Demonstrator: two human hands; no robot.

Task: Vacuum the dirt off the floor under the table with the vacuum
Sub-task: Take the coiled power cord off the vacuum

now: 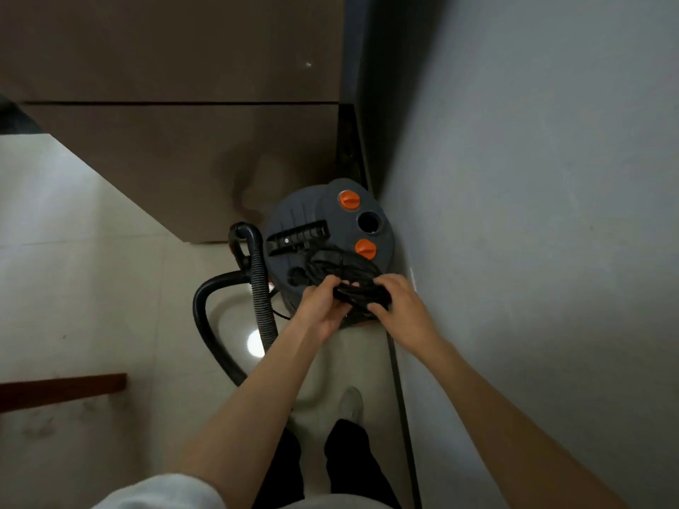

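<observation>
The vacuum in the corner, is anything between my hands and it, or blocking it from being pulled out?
Nothing separates them: both the left hand and right hand grip the coiled power cord lying on the vacuum. Its hose loops across the floor beside it.

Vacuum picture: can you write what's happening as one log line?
step: cord prep | left hand: grips cord | right hand: grips cord | vacuum: on floor by wall | hose: attached, not held | vacuuming: not started

One grey vacuum [323, 236]. Two orange knobs [349, 200] [365, 248] on lid, one round open port [368, 222]. One ribbed hose [262, 288]. One black coiled cord [345, 277]. Two hands: left hand [321, 306], right hand [400, 303]. One shoe [351, 404].
</observation>
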